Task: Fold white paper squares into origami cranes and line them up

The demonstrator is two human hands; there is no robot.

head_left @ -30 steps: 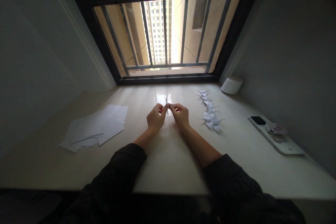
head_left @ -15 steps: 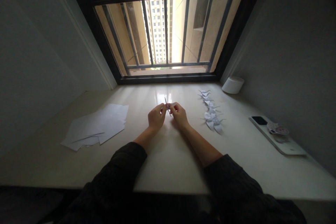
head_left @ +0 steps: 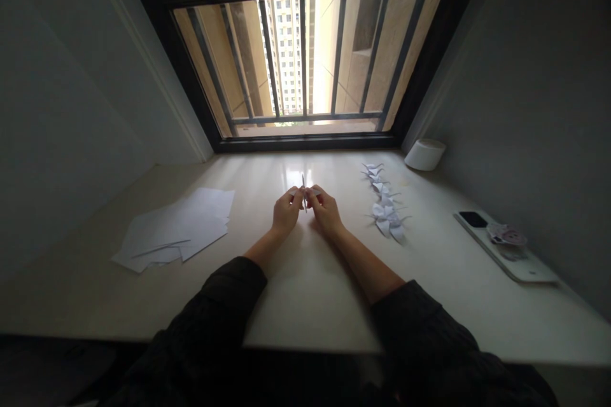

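Observation:
Between my two hands is a small white paper crane [head_left: 303, 182], seen nearly edge-on, its thin points running away from me and back toward me. My left hand [head_left: 286, 211] pinches its left side between thumb and fingers. On the other side, my right hand [head_left: 325, 208] grips the right flap the same way. Fingers cover much of the folded paper. To the right of my right hand, several finished-looking white paper cranes [head_left: 382, 194] lie in a row on the pale sill [head_left: 305, 292].
White paper sheets [head_left: 186, 219] lie overlapped at the left, with a thin strip on top. A phone [head_left: 496, 254] with a round grip rests at the right. Near the right wall stands a white roll-shaped object [head_left: 424, 155]. A barred window [head_left: 305, 145] is behind.
My left hand has shifted slightly right and the paper crane has turned, its long points now closer to straight up and down in view. My right hand has barely moved.

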